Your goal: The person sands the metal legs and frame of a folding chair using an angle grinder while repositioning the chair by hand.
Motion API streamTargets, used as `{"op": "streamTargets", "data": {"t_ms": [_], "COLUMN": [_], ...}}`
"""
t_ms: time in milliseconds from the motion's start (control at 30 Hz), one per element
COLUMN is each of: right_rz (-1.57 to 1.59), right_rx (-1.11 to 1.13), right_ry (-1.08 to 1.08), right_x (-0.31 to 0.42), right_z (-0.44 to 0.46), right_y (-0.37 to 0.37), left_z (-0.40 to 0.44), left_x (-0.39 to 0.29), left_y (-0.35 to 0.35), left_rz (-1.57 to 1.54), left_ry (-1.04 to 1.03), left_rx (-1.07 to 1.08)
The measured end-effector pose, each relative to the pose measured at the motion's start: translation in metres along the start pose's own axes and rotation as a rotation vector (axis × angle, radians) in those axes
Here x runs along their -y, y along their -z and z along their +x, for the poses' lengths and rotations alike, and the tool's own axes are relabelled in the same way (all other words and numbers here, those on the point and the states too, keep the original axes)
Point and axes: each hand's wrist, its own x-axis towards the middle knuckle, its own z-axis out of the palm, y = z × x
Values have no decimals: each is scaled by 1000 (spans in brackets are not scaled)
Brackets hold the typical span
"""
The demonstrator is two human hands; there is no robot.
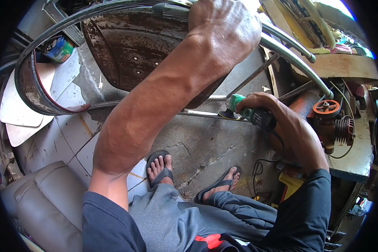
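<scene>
A metal chair frame point(298, 63) of bent, shiny tubing lies tipped across the upper view, with a rusty brown curved panel point(132, 54) fixed inside it. My left hand point(227, 19) is closed around the upper tubing; its fingertips are mostly hidden behind the hand. In my right hand point(258, 101) is a green and black angle grinder point(258, 116), held from above. The grinder's round disc point(229, 115) is at the lower tube point(206, 113), and seems to touch it. My left forearm covers part of the panel.
An orange air compressor point(327, 109) with a red wheel stands at right beside a worktable point(353, 155). A black cord point(258, 168) trails near my right foot. A brown padded seat point(50, 201) is at lower left. White boards point(27, 101) and a paint can point(59, 48) are at left.
</scene>
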Motion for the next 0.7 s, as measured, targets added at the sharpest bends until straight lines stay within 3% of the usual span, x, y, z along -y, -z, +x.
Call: {"op": "streamTargets", "data": {"t_ms": [167,300,467,533,567,633,700], "right_rz": [-51,92,219,339,427,442,486], "right_rx": [-41,-235,-457,-517,-577,-723,-645], "right_ry": [84,241,102,47,9,64,118], "right_x": [15,1,-38,-52,-54,-55,-46], "right_z": [-24,-15,-25,-21,-18,-10,-15], "right_y": [-22,-75,-125,-138,-146,-172,-189], "left_z": [-2,8,6,10,18,16,28], "left_x": [-6,10,3,31,36,27,33], "left_y": [3,-17,-2,-20,-31,-19,-21], "left_rz": [61,152,216,186,133,212,212], "left_ry": [29,-47,-43,-28,125,22,-8], "left_rx": [29,-53,-21,39,70,86,95]}}
